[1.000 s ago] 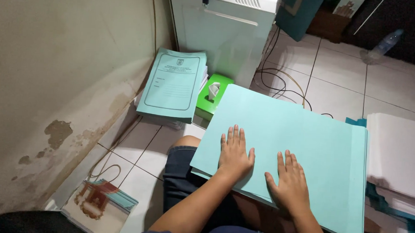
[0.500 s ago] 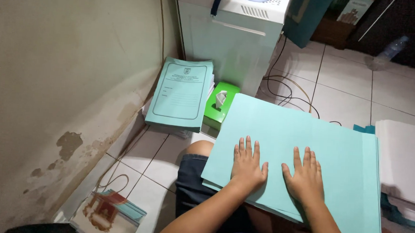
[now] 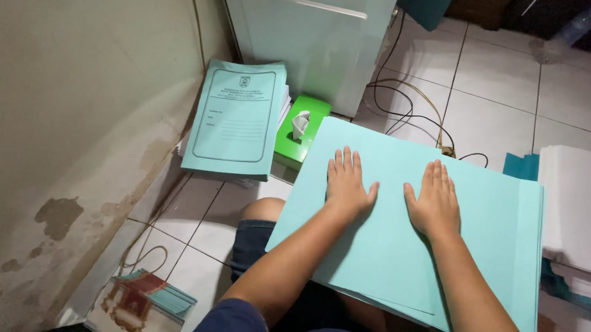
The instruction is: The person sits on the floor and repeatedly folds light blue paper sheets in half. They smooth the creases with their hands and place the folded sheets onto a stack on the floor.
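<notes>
1. The person sits on the tiled floor (image 3: 495, 82) with a sheaf of pale teal folders (image 3: 399, 239) resting across the lap, its far corner close to a green tissue box (image 3: 302, 129).
2. The left hand (image 3: 348, 185) lies flat on the top folder, palm down, fingers spread a little, holding nothing. The right hand (image 3: 435, 200) lies just beside it in the same way, open and pressing on the sheet.
3. The step in hand looks like flattening or squaring the sheaf under both palms. A next move would probably call for a grip on one edge of the top folder, since neither hand has a hold on it now.
4. Against the stained wall (image 3: 63, 107) a second stack of printed teal folders (image 3: 237, 119) leans, well apart from the hands, in front of a white cabinet (image 3: 315, 39).
5. A pile of white paper (image 3: 580, 208) is cut off at the right edge, so its extent cannot be told.
6. How many folders lie in the lap is unclear; only stepped edges show. The knees are mostly hidden beneath them.
</notes>
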